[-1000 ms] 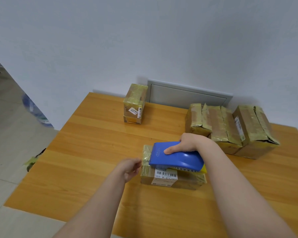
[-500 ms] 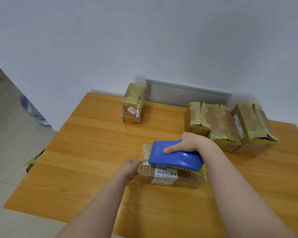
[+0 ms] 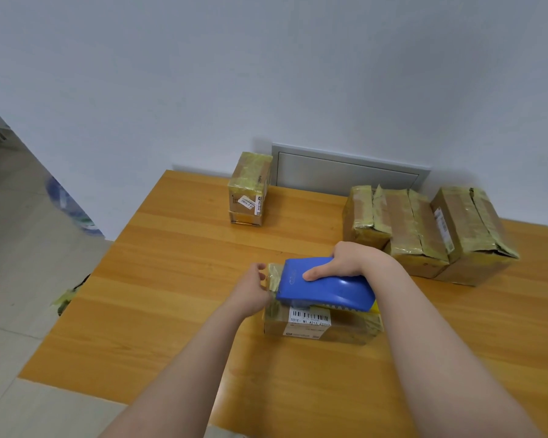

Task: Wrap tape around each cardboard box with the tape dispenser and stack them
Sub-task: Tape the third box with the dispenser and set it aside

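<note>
I am gripping the blue tape dispenser (image 3: 326,289) with my right hand (image 3: 348,260), and it is sitting on top of the box (image 3: 320,327) mid-table (image 3: 171,279). My left hand (image 3: 250,292) is clasping that box's left end, fingers curled. Three taped boxes (image 3: 424,235) are standing far right, and a single box (image 3: 249,191) is standing near the wall.

The near box (image 3: 345,330) lies at the front middle of the desk (image 3: 171,295). The tape dispenser (image 3: 329,289) is on top of it, the right hand (image 3: 348,260) grips the dispenser, and the left hand (image 3: 250,292) holds the box's left end. Behind, to the left, a single box (image 3: 249,191) stands near the wall; behind, to the right, a row of three boxes (image 3: 415,232) stands side by side, touching.
</note>
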